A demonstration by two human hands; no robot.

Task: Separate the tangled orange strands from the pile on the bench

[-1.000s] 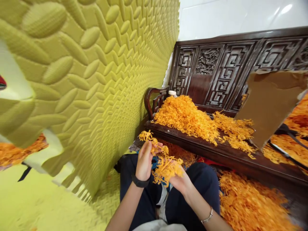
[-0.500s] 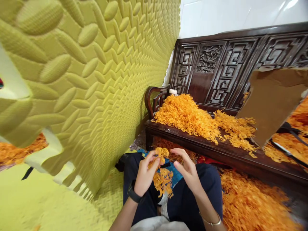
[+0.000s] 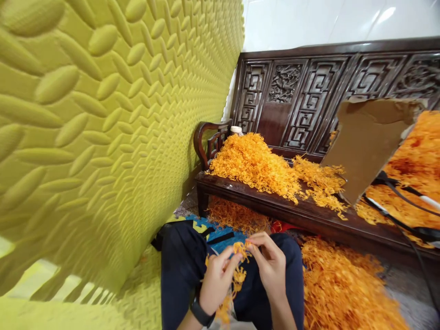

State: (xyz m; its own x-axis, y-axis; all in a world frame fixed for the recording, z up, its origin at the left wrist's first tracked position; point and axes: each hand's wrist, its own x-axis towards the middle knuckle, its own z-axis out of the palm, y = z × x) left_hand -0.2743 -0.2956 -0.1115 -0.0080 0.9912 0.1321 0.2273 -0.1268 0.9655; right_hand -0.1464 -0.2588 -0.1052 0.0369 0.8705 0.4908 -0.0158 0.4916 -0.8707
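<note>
Above my lap, a cluster of curly orange strands (image 3: 239,276) hangs from my fingers. My left hand (image 3: 218,275), with a black watch at the wrist, pinches the cluster between thumb and fingers, and some of it dangles below the hand. My right hand (image 3: 270,261) is closed too, thumb against fingertips at the upper right end of the same strands. The two hands are close together, only a small stretch of orange between them. Exactly how the strands are looped is too fine to make out.
A dark carved wooden bench (image 3: 240,187) bears a heap of orange strands (image 3: 254,165), a white-capped container (image 3: 236,130) and a cardboard piece (image 3: 374,142). Black cables (image 3: 395,217) lie at right. Another heap (image 3: 343,284) is on the floor. A yellow foam mat (image 3: 144,119) stands at left.
Both hands have moved lower and closer together. My right hand, formerly apart with fingers spread, now pinches the orange strands. The view has shifted slightly to the right.
</note>
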